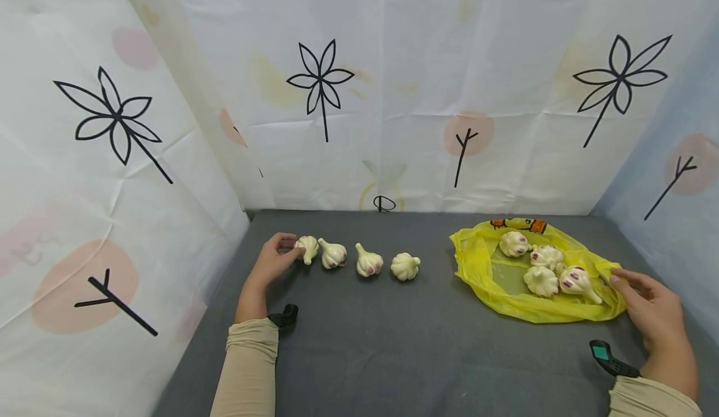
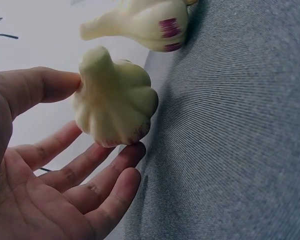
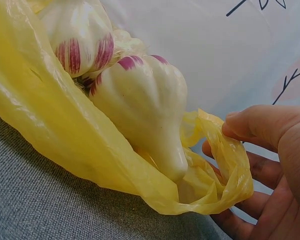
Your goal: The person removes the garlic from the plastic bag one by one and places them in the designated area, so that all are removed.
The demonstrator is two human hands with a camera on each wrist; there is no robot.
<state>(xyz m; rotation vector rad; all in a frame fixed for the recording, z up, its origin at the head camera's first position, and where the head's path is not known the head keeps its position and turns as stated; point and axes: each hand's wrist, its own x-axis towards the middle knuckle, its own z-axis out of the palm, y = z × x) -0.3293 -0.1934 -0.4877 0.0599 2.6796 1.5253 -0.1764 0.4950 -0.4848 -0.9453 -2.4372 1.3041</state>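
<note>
At the left end of a row, my left hand [image 1: 277, 260] holds a garlic bulb [image 1: 307, 250] between thumb and fingers. The left wrist view shows the thumb [image 2: 60, 85] against the neck of this cream bulb [image 2: 115, 100] and the fingertips at its underside, which has faint purple marks. My right hand [image 1: 654, 308] pinches the right rim of a yellow plastic bag [image 1: 489, 298], spread open on the table. Inside it lie several purple-streaked garlic bulbs [image 1: 575, 279]. In the right wrist view, one bulb [image 3: 145, 100] points its neck toward the gathered bag edge [image 3: 235, 170].
More garlic bulbs continue the row to the right: one [image 1: 333, 255] close beside the held one, then another [image 1: 368, 261] and a last one [image 1: 405, 266]. The grey table [image 1: 359, 354] is bounded by a patterned white cloth [image 1: 393, 155] behind and at both sides.
</note>
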